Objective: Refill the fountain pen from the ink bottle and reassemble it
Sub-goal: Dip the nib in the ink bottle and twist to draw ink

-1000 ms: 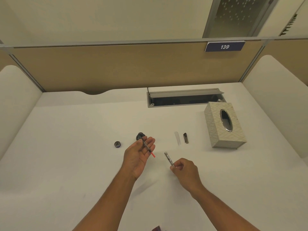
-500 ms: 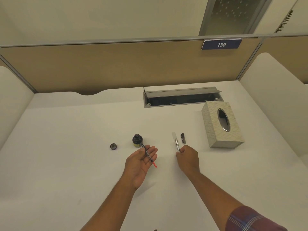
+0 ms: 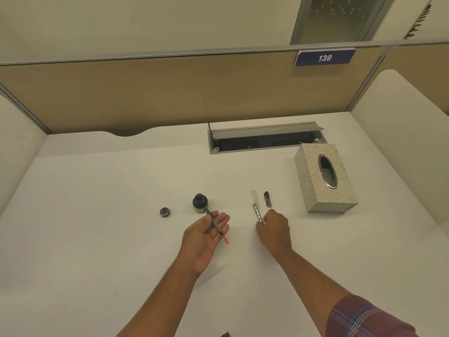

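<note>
I saw my left hand lying palm up and wide open near the middle of the desk, with the slim pen section resting across the fingers rather than gripped. It was dark along most of its length, with a short red-orange end pointing back toward me and its dark tip reaching out toward the ink bottle. The bottle stood uncapped just beyond my fingertips, dark glass with a yellowish label low on its side. Its small round cap lay to the left of it, apart from the bottle.

My right hand was closed, knuckles up, pinching the near end of a silvery patterned pen barrel that pointed away toward the desk's far edge. Just beyond the barrel lay a pale, translucent piece (I could not tell what it was), and beside that a short dark clip-like part.

Toward the right edge stood a patterned tissue box with an oval metal-rimmed opening. Behind it, a grey cable hatch was set open in the desk near the back partition, which carried a blue plate reading 139.
</note>
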